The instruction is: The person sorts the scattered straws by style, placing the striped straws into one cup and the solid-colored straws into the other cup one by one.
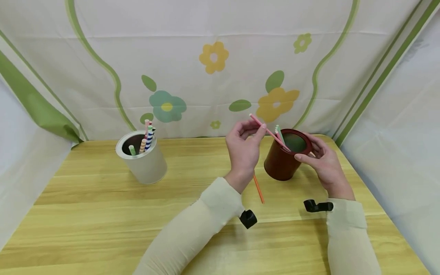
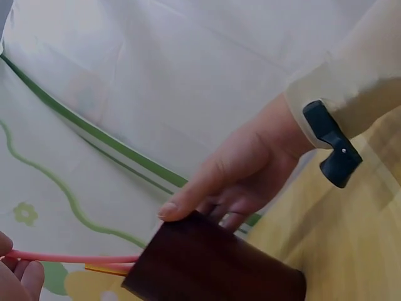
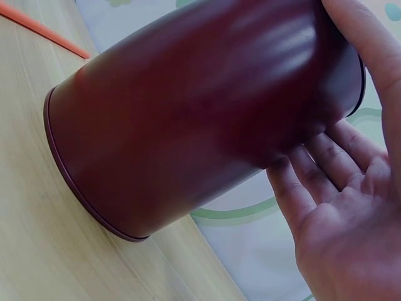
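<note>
My left hand (image 1: pixel 245 147) pinches a pink straw (image 1: pixel 273 134) between thumb and fingers. The straw slants down to the right, its lower end at the rim of a dark red cup (image 1: pixel 281 165); I cannot tell how far it reaches inside. Around the cup's right side, near the top, my right hand (image 1: pixel 324 162) holds it with the thumb in front and fingers behind. A green straw (image 1: pixel 280 133) and another pink one stick out of the cup's left side. In the right wrist view, the cup's base meets the table.
An orange straw (image 1: pixel 258 188) lies on the wooden table (image 1: pixel 192 214), left of the red cup. Farther left stands a white cup (image 1: pixel 148 168) with several striped and coloured straws (image 1: pixel 149 139). A flowered curtain (image 1: pixel 213 91) hangs behind the table's back edge.
</note>
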`<action>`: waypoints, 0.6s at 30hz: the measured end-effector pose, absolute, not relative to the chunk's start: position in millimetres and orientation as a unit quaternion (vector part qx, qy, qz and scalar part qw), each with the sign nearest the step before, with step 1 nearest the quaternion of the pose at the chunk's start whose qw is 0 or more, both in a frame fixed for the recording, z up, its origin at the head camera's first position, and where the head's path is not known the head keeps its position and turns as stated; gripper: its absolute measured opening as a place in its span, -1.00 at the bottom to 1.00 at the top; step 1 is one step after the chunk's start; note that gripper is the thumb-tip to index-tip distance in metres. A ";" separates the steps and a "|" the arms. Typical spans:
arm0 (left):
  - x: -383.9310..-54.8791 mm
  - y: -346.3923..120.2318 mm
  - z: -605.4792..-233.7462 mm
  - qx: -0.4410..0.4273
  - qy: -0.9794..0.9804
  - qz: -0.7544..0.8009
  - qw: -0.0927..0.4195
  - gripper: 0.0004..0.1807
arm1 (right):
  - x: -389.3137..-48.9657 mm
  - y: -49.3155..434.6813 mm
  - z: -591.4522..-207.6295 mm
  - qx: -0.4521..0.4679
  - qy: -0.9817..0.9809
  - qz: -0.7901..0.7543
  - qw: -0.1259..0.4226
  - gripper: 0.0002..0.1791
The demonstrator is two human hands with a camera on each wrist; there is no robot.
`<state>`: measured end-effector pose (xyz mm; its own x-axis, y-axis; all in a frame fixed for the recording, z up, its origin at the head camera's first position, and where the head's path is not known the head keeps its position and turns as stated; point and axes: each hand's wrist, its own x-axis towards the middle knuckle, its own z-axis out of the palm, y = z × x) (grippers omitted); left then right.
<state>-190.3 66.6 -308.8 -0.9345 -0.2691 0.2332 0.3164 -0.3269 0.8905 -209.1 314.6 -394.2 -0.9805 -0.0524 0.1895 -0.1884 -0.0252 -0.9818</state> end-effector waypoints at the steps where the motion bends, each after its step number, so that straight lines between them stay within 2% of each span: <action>1: -190.8 68.5 -311.0 -0.019 -0.555 -0.813 0.172 -0.81 | -209.0 314.6 -393.9 0.085 -0.696 0.711 0.049 -0.20; 12: -191.1 88.8 -318.1 0.016 -0.583 -0.803 0.118 -0.85 | -207.9 313.3 -392.0 0.079 -0.712 0.696 0.052 -0.19; 18: -194.0 92.4 -322.4 0.027 -0.598 -0.796 0.095 -0.82 | -208.5 313.7 -392.7 0.080 -0.709 0.699 0.051 -0.19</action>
<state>-194.0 92.4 -322.4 -0.9805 -0.1833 0.0714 0.1196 -0.2675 0.9561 -208.5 313.7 -392.7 -0.9820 -0.0430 0.1837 -0.1843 0.0105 -0.9828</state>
